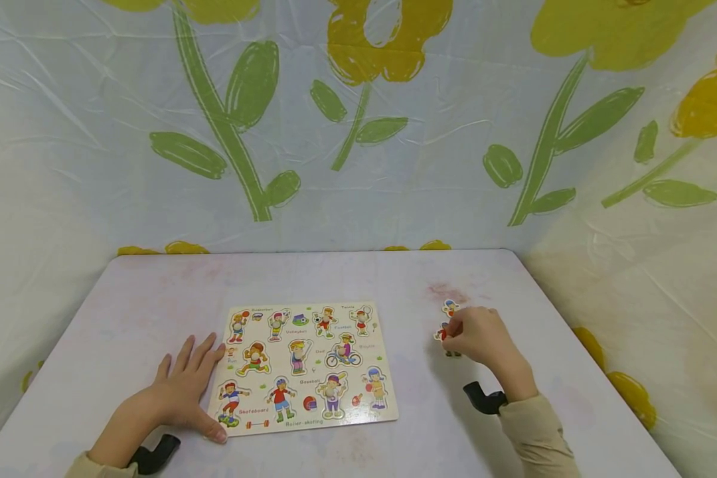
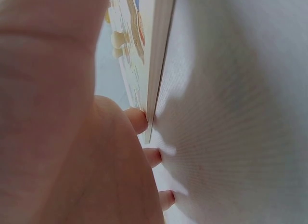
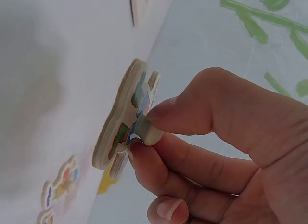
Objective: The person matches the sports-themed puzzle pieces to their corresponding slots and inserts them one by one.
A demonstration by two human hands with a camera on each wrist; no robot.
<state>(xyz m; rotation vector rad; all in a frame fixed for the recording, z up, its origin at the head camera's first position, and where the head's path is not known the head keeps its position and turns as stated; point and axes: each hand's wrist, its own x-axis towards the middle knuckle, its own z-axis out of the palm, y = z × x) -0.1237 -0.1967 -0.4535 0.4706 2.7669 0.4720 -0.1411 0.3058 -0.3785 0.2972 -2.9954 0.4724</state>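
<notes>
A pale wooden puzzle board (image 1: 349, 417) with sports figures lies on the table. Several of its figures carry small round knobs. My left hand (image 1: 182, 388) lies along the board's left side, fingers spread, thumb near the lower corner. A fingertip (image 2: 138, 120) touches the board's edge (image 2: 159, 65) in the left wrist view. Right of the board, my right hand (image 1: 480, 342) pinches a figure-shaped puzzle piece (image 3: 118, 123) by its knob (image 3: 150, 132) between thumb and fingers. The held piece is tilted and raised off the table, partly hidden by the hand in the head view.
Another figure piece (image 1: 451, 307) lies just beyond the right hand. In the right wrist view, a loose piece (image 3: 60, 183) rests on the table. Black curved wrist mounts (image 1: 484, 398) sit at both wrists. A flower-patterned sheet (image 1: 394, 192) hangs behind the table.
</notes>
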